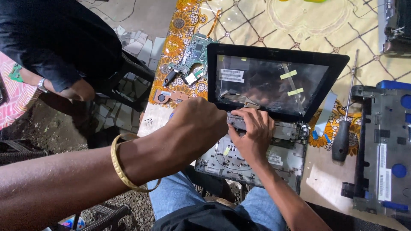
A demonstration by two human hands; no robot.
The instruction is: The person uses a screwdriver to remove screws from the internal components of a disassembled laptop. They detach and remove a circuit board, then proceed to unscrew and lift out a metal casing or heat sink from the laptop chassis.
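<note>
Both hands, left [195,124]; right [252,130], grip clenched on laptop hinge strip [278,128]; screwdriver [344,132] near table edge.

left hand [195,124] curled, right hand [252,130] seemingly gripping

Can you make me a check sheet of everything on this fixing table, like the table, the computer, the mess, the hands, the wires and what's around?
Surface: table under a cream and orange flowered cloth.
Job's things: opened laptop, screen up, bare base tray at the edge.
Clutter: circuit board, small fan, screwdriver, laptop bottom cover.
Hands: left hand and right hand both press at the hinge strip.
Cables: orange ribbon by the board.
Surroundings: another person's arm, broken-tile floor.
</note>
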